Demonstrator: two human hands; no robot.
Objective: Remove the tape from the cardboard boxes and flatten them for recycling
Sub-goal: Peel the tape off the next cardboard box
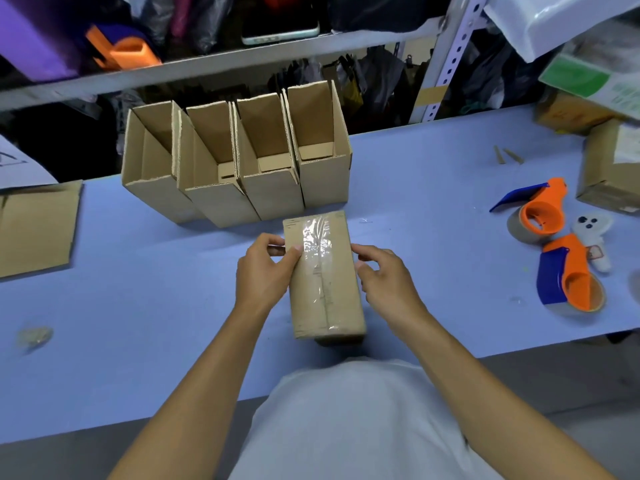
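Observation:
A closed cardboard box (332, 306) lies on the blue table, sealed lengthwise by a strip of clear tape (317, 244). My left hand (263, 271) grips the box's left edge, thumb on top near the tape. On the opposite side, my right hand (384, 275) holds the right edge with curled fingers. Behind it stand several open-topped cardboard boxes (239, 161) in a row, flaps up.
A flattened cardboard sheet (34, 226) lies at the far left, a crumpled tape wad (34, 336) near it. Two orange-and-blue tape dispensers (540, 213) (571, 275) and a small white plush toy (594, 237) lie at the right. More boxes (609, 168) and shelving (450, 64) stand behind.

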